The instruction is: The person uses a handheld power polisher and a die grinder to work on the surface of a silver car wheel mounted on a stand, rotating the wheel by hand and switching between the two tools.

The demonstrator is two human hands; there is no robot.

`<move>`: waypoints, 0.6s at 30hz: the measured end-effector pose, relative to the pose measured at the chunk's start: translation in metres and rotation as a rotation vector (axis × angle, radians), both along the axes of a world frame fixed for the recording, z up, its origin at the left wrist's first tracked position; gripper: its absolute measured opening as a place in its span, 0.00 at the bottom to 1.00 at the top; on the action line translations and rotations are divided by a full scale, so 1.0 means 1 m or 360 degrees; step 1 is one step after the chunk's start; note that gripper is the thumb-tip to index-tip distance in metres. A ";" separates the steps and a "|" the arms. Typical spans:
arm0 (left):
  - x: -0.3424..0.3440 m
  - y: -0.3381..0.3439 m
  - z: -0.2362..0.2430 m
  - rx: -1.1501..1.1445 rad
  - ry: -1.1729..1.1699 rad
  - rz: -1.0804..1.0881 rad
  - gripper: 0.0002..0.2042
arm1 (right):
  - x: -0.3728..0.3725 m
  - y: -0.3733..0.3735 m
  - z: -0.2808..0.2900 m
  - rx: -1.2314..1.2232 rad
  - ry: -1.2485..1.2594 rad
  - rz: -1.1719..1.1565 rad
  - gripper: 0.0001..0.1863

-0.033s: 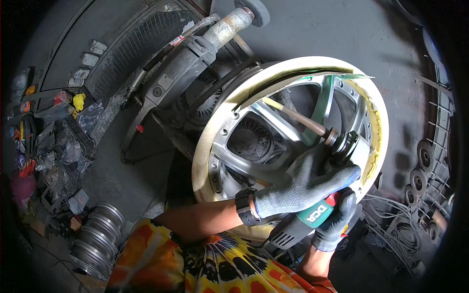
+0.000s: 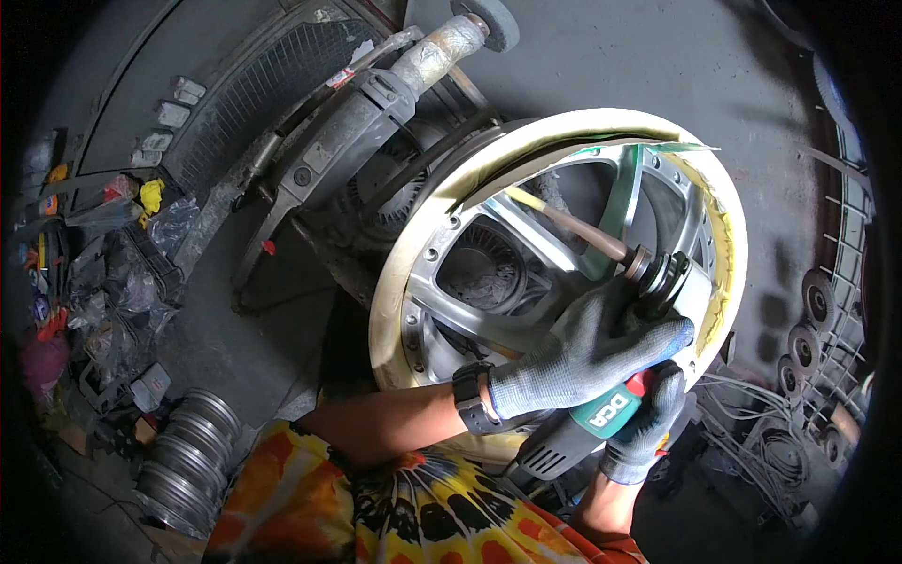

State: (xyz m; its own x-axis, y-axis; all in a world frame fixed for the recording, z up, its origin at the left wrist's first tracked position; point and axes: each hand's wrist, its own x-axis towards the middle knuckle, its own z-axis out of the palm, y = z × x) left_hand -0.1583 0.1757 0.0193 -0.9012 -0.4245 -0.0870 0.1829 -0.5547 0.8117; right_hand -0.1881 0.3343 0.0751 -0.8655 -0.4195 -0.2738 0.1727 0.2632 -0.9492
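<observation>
A green and dark grey corded-style angle grinder (image 2: 601,414) lies across the lower right of a spoked alloy wheel (image 2: 526,324). My left hand (image 2: 592,352), in a grey-blue knit glove, wraps the grinder near its head. Lower down, my right hand (image 2: 648,423), gloved alike, grips the green body from the right. A pale tan rod (image 2: 573,226) runs from the tool's dark round head towards the wheel's upper spokes; how it joins the head is partly hidden. Pale yellow covering (image 2: 399,291) lines the wheel's rim, and a thin green-edged strip (image 2: 564,160) lies across its top.
A long grey machine (image 2: 338,141) with a round wheel at its end stands behind on the left. Stacked metal rims (image 2: 193,451) stand at lower left, below bagged clutter (image 2: 127,301). Round discs (image 2: 817,301) hang on a wire rack at right, above coiled cables (image 2: 780,451).
</observation>
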 end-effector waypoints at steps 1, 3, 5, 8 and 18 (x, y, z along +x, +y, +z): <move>0.000 0.001 -0.001 0.0003 0.0000 0.0000 0.20 | 0.001 0.002 0.000 0.0048 0.0017 0.0022 0.26; -0.001 0.002 -0.003 -0.0084 0.0060 0.0017 0.21 | 0.004 0.001 0.001 -0.0003 -0.0050 -0.0023 0.26; -0.002 0.000 0.000 0.0066 0.0046 -0.0068 0.21 | 0.004 0.000 0.001 -0.0055 -0.0117 -0.0071 0.26; 0.000 -0.001 0.002 0.0210 0.0015 -0.0145 0.21 | 0.002 -0.002 -0.001 0.0043 -0.0005 0.0005 0.27; -0.003 -0.009 0.005 0.0182 0.0023 -0.0306 0.23 | 0.009 -0.003 -0.003 -0.0048 0.0027 -0.0167 0.26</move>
